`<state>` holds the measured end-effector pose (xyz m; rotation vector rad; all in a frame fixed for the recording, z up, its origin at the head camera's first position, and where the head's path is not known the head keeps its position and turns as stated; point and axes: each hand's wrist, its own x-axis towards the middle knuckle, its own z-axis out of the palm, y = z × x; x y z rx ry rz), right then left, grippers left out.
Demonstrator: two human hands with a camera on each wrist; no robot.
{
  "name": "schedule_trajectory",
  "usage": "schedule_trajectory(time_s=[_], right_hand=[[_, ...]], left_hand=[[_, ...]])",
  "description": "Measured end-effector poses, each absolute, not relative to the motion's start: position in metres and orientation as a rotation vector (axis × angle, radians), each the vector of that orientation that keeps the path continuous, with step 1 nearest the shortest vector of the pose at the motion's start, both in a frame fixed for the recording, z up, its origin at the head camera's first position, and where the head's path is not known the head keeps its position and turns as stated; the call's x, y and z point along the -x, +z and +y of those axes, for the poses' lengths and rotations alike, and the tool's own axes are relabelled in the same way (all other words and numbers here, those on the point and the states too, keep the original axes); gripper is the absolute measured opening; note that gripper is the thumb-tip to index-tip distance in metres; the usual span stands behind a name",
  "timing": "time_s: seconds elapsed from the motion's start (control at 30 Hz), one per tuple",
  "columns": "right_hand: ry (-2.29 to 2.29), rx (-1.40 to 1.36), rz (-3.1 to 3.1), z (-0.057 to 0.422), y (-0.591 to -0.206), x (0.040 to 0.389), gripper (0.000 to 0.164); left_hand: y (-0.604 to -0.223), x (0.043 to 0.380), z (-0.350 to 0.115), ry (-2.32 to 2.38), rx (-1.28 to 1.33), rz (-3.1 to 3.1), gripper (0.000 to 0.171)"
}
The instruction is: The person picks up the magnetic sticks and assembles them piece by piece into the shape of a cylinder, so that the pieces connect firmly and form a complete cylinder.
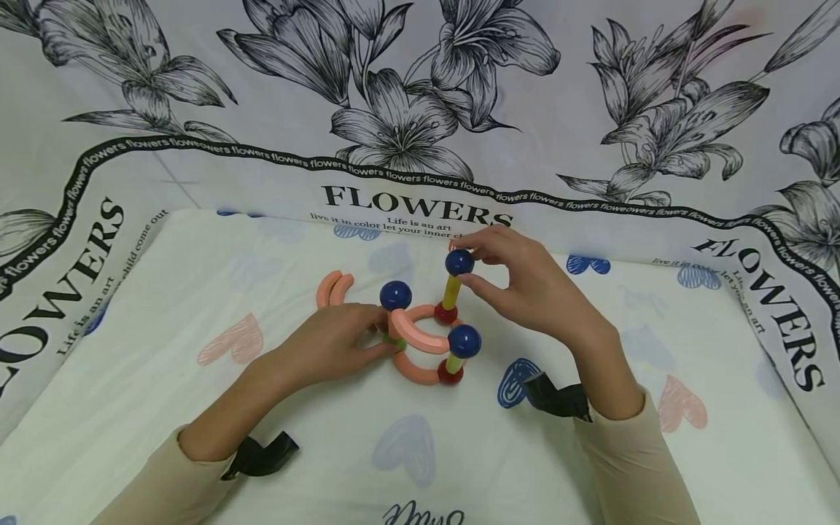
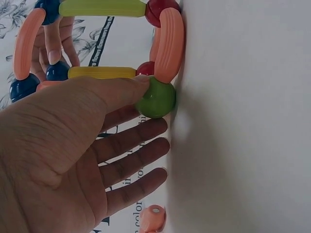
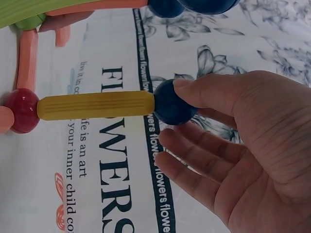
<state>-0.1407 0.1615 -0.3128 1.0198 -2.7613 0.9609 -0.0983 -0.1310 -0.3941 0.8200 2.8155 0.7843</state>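
A frame of magnetic rods and balls stands on the cloth. Its base is curved orange rods (image 1: 415, 370) joined by a rear red ball (image 1: 446, 314), a front red ball (image 1: 450, 374) and a green ball (image 2: 158, 101). My left hand (image 1: 328, 341) pinches that green ball between thumb and finger. With thumb and fingertips, my right hand (image 1: 528, 284) holds the blue ball (image 1: 459, 262) atop the upright yellow rod (image 3: 97, 105). An upper curved orange rod (image 1: 420, 337) links two other blue balls, the left one (image 1: 396, 295) and the front one (image 1: 464, 341), which tops a yellow-green rod (image 2: 103, 8).
Two loose curved orange rods (image 1: 335, 289) lie just beyond my left hand. The white cloth (image 1: 315, 452) has printed hearts. Behind it rises a sheet with black flower drawings (image 1: 400, 124). A black strap (image 1: 262, 456) shows at each wrist.
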Motion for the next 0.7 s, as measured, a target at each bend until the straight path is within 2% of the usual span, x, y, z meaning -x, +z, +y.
schedule_trajectory(time_s=[0.17,0.33,0.5,0.7], right_hand=[[0.936,-0.948,-2.706,0.177,-0.297,0.132,0.042],[1.003,-0.938,-2.616,0.192,-0.288,0.114,0.039],[1.066,-0.98,-2.536,0.192,-0.306,0.099,0.035],[1.263,-0.883,-2.443,0.191,-0.339,0.076,0.029]], left_hand=[[-0.396,0.1,-0.131,0.759,-0.82,2.823,0.025],[-0.397,0.098,-0.128,0.781,-0.787,2.793,0.021],[-0.395,0.099,-0.126,0.78,-0.808,2.808,0.022],[-0.393,0.099,-0.129,0.757,-0.765,2.804,0.02]])
